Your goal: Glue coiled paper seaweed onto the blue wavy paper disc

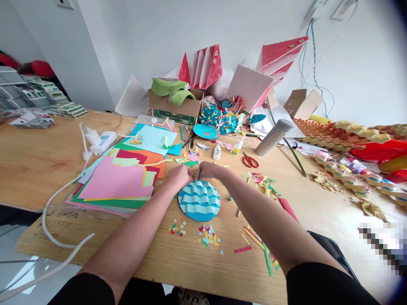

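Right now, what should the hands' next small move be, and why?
I'd probably press the folds of the small green strip together: it looks pleated and shows between the left hand and the right hand, both close to it. The blue disc lies flat just this side of them, wavy strips across it, so it seems able to wait.

One camera, worn on my head, looking forward and down across the table (178,262). Wide view. Nearest the lens: my left sleeve (84,291) and right sleeve (321,286), low at either side. Arms (149,216) stretch away from there to my left hand (182,175) and right hand (209,170), farther off, about mid-frame. Wall (152,25) behind fills the top. Dark rim at the upper right corner.
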`<state>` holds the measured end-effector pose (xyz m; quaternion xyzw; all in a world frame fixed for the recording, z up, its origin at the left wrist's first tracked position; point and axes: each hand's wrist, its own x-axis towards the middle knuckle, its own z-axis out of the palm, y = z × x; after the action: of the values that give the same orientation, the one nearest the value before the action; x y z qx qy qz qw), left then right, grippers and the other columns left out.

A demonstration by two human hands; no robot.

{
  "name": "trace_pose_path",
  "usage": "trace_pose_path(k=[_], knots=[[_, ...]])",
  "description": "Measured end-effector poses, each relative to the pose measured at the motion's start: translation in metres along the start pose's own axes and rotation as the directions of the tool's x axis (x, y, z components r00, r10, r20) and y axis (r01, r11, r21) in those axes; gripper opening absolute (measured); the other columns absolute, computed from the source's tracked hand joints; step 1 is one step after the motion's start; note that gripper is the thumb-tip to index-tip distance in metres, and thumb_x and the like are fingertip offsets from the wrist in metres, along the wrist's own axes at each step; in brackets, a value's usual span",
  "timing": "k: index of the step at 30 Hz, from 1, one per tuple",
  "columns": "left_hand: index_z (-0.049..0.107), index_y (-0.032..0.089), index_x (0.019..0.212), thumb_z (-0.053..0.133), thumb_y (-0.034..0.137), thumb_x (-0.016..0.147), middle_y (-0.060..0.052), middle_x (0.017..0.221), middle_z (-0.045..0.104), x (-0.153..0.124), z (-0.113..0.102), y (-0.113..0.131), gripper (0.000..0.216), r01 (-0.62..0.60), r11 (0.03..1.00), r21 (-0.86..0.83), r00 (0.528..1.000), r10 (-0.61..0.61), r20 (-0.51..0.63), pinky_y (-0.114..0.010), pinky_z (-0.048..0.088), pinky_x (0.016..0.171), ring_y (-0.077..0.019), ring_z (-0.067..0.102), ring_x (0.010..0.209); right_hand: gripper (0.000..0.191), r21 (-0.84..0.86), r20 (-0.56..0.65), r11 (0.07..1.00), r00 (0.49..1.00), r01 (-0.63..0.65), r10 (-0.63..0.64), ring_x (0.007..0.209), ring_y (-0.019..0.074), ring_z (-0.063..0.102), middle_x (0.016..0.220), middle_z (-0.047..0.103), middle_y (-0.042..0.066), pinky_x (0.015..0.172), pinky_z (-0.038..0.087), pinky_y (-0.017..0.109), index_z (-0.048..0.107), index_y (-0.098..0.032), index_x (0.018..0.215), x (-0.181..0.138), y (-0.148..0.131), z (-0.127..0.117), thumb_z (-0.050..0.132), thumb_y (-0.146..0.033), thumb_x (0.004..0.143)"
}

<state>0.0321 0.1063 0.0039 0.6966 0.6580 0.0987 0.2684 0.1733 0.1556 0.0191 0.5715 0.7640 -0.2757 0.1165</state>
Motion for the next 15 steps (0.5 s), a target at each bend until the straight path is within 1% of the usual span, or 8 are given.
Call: trace_pose_path(k=[3, 7, 11, 15], knots=[[0.075, 0.016, 0.082, 0.062, 0.020, 0.070, -0.010, 0.081, 0.075, -0.0005, -0.0001, 0.0007, 0.018, 0.003, 1.000, 0.002, 1.000, -0.003, -0.003, -0.026, 0.048, 0.068, -0.0223, 0.069, 0.078, 0.016, -0.019, 0.007, 1.000, 1.000, 0.004, -0.004, 0.071, 0.0164, 0.063, 0.076, 0.072, 0.003, 0.057, 0.044, 0.021, 0.077, -0.015, 0.077, -0.0006, -0.0022, -0.0003, 0.072, -0.020, 0.063], [0.075, 0.018, 0.082, 0.065, 0.021, 0.068, -0.009, 0.080, 0.075, -0.0009, -0.0017, -0.0001, 0.017, -0.004, 1.000, -0.002, 1.000, 0.004, 0.006, -0.025, 0.048, 0.067, -0.0217, 0.069, 0.079, 0.022, -0.036, 0.000, 0.999, 1.000, 0.011, -0.011, 0.071, 0.0159, 0.061, 0.078, 0.072, 0.004, 0.055, 0.042, 0.020, 0.077, -0.012, 0.083, -0.0028, -0.0033, -0.0005, 0.073, -0.022, 0.064], [0.075, 0.019, 0.082, 0.067, 0.024, 0.068, -0.007, 0.082, 0.075, -0.0015, -0.0033, -0.0010, 0.018, -0.012, 1.000, -0.005, 1.000, 0.012, 0.017, -0.025, 0.048, 0.066, -0.0214, 0.069, 0.080, 0.025, -0.021, -0.012, 1.000, 1.000, 0.014, -0.014, 0.070, 0.0155, 0.060, 0.079, 0.072, 0.004, 0.054, 0.041, 0.020, 0.076, -0.012, 0.088, -0.0040, -0.0015, 0.0008, 0.072, -0.023, 0.066], [0.076, 0.019, 0.083, 0.066, 0.024, 0.068, -0.008, 0.082, 0.075, -0.0027, -0.0037, 0.0005, 0.018, -0.013, 1.000, 0.003, 1.000, 0.013, 0.007, -0.025, 0.048, 0.067, -0.0217, 0.069, 0.080, 0.022, 0.011, -0.026, 0.999, 0.999, 0.033, -0.033, 0.069, 0.0152, 0.061, 0.076, 0.071, 0.002, 0.056, 0.042, 0.020, 0.077, -0.014, 0.085, -0.0057, 0.0026, 0.0014, 0.072, -0.024, 0.066]])
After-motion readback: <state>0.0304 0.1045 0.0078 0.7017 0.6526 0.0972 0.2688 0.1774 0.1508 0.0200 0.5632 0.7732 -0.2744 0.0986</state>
